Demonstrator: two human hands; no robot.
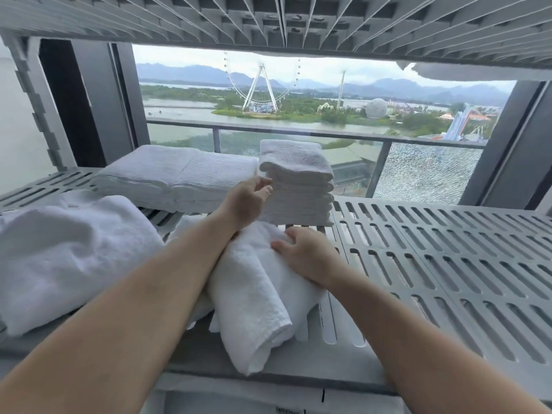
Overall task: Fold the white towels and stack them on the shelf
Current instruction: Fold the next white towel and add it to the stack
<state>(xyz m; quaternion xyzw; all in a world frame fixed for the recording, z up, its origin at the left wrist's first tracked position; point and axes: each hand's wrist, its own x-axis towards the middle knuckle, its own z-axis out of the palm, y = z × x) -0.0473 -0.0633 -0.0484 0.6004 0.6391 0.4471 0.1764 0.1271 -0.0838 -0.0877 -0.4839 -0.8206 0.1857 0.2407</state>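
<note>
The towel (pixel 254 297) in hand lies half-rolled near the front of the shelf (pixel 433 240), its loose end trailing toward the front edge. The right hand (pixel 310 258) sits on its far end with the fingers curled down into the cloth and the thumb pressed into the fold, so it grips the terry rather than resting flat on it. The left hand (pixel 246 201) is raised just beside the stack (pixel 298 186) of small folded towels behind it. Its fingers are loosely curled with nothing between them, and I cannot tell whether the tips touch the stack's edge. The left forearm lies across the towel.

This is soft, light, limp cloth. It will sag and unroll wherever it is unsupported, and the nap should keep it from slipping on the slatted plastic. It is probably best taken at two corners or along one hem, one hand at each end, and shaken flat before folding (a grab in the middle only bunches it further). Nothing here is fragile, though the stack is tall and narrow and a nudge could tip it.

Left of the towel is a large unfolded heap (pixel 68 258), which looks bulkier and heavier. Behind that lies a flat pile (pixel 176 177), already folded. The right part of the shelf shows only its slats.
</note>
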